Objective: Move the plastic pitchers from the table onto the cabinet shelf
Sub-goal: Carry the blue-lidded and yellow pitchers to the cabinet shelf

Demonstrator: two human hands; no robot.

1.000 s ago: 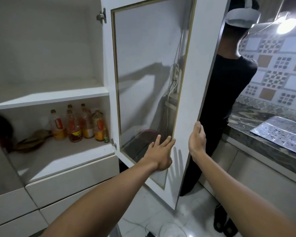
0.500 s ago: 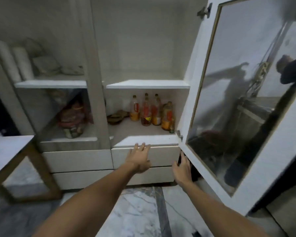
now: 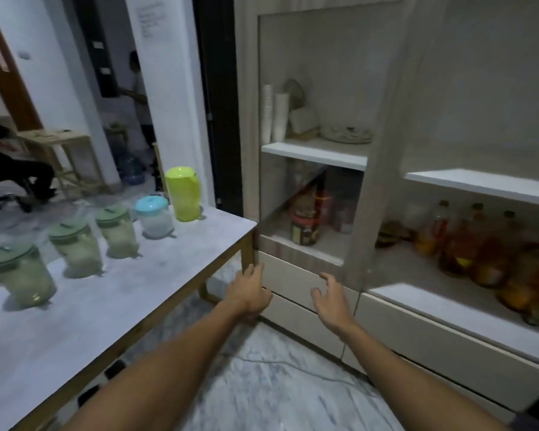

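Several plastic pitchers stand in a row on the grey table [image 3: 112, 293] at the left: a tall lime-green one [image 3: 182, 194], a blue-lidded one [image 3: 154, 216] and clear ones with green lids [image 3: 116, 231] [image 3: 75, 247] [image 3: 17, 273]. The white cabinet's open shelf [image 3: 479, 185] is at the right. My left hand [image 3: 249, 292] and my right hand [image 3: 332, 301] hang empty with fingers apart in front of the cabinet drawers, right of the table's corner.
Oil bottles [image 3: 467, 244] fill the lower open compartment. Behind a glass door [image 3: 311, 119] are stacked cups, plates and a jar [image 3: 305, 227]. A person [image 3: 137, 98] stands in the far doorway; another sits at the far left. A cable lies on the marble floor.
My view has swung left from the open cabinet door to the table with the pitchers. Both hands have let go of the door and dropped lower, empty.
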